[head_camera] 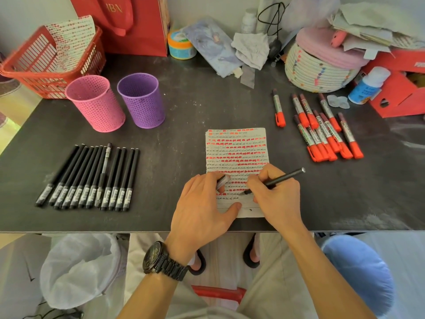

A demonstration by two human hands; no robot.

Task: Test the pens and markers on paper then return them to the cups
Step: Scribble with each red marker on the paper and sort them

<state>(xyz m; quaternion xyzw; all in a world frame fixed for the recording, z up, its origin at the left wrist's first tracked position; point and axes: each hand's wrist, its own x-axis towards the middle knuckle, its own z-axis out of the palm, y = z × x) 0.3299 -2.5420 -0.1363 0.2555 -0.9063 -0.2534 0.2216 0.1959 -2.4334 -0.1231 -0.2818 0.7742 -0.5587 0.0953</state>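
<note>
The right hand [273, 199] grips a black pen [286, 176] with its tip down on the paper [236, 153] — the left hand [204, 203] pinches the pen cap [222, 182] and rests its thumb on that paper too.

Pens [92, 178] lie left of paper [236, 153], markers [323, 132] right (cups [96, 104] behind pens, perhaps touching).

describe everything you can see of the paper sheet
The white lined paper sheet lies flat on the dark grey table, near its front edge. Red marker blocks and black scribbles fill most rows; the lowest lines are bare. The left hand, pinching a pen cap, thumbs its bottom edge down; the right hand touches it with a slim black pen.
</note>
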